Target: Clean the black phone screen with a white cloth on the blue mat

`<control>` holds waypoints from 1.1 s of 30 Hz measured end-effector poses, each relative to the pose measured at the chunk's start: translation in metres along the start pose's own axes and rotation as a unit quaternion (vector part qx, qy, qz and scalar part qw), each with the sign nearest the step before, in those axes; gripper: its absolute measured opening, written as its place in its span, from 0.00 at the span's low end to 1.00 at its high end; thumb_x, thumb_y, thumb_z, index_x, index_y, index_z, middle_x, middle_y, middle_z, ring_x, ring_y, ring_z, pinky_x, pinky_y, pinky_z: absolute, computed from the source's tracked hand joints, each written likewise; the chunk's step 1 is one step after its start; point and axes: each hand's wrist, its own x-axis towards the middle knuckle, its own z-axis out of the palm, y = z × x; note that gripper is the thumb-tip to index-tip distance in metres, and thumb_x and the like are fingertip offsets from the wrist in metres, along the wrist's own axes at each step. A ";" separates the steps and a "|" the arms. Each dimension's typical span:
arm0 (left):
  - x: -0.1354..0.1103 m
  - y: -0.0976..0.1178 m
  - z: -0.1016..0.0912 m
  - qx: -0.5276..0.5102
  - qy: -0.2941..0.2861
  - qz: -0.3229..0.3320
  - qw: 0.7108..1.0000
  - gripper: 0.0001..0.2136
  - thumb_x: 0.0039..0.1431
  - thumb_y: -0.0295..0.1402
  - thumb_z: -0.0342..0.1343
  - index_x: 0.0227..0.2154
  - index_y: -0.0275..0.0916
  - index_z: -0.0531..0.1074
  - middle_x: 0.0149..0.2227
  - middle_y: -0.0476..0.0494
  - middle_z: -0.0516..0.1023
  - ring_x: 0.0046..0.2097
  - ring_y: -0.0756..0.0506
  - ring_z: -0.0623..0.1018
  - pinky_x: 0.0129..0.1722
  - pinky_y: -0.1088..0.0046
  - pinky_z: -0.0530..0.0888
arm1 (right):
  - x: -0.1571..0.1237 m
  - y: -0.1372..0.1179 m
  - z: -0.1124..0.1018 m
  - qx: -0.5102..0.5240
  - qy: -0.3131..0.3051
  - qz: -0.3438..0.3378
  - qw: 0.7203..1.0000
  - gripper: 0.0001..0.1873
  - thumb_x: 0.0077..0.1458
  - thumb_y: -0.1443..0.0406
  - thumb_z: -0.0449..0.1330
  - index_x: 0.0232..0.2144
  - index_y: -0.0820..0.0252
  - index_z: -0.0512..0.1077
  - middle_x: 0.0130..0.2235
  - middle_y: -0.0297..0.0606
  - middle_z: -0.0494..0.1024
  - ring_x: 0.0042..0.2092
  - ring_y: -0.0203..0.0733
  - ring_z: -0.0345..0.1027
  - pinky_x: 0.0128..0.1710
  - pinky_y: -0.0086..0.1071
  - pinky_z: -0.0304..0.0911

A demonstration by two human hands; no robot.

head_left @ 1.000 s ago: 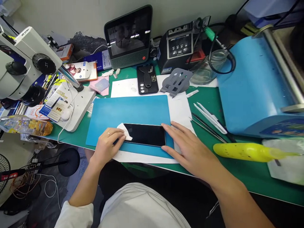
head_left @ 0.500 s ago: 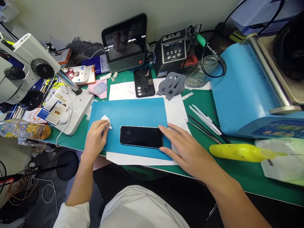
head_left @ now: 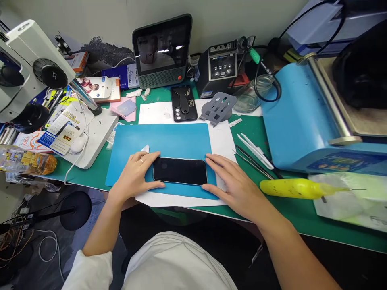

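Observation:
A smartphone (head_left: 180,171) with a dark screen lies face up on the blue mat (head_left: 178,135). Its left end is between the thumb and fingers of my left hand (head_left: 136,174), which grip it at the edges. At the opposite end, my right hand (head_left: 231,181) holds the phone the same way, thumb at the near corner and fingers at the far one. A crumpled white tissue (head_left: 145,148) rests on the mat just behind my left hand, partly hidden by it.
Tweezers (head_left: 256,152) and a yellow bottle (head_left: 292,188) with a thin needle tip lie to the right, before a blue machine (head_left: 290,121). Behind the mat are a black phone case (head_left: 178,100) and a grey stand (head_left: 220,106). A microscope (head_left: 50,74) stands at left.
My left hand has let go of the tissue, leaving it on the mat, and moved right to the phone's left end. My right hand stays at the other end.

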 end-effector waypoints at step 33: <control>-0.003 -0.010 0.005 -0.110 -0.001 -0.027 0.994 0.51 0.62 0.40 0.69 0.78 0.52 0.39 0.68 0.40 0.72 0.67 0.33 0.69 0.63 0.50 0.69 | 0.113 -0.095 0.009 -0.065 -0.107 -0.132 0.983 0.15 0.71 0.70 0.50 0.52 0.63 0.74 0.45 0.46 0.76 0.44 0.50 0.68 0.44 0.44 0.69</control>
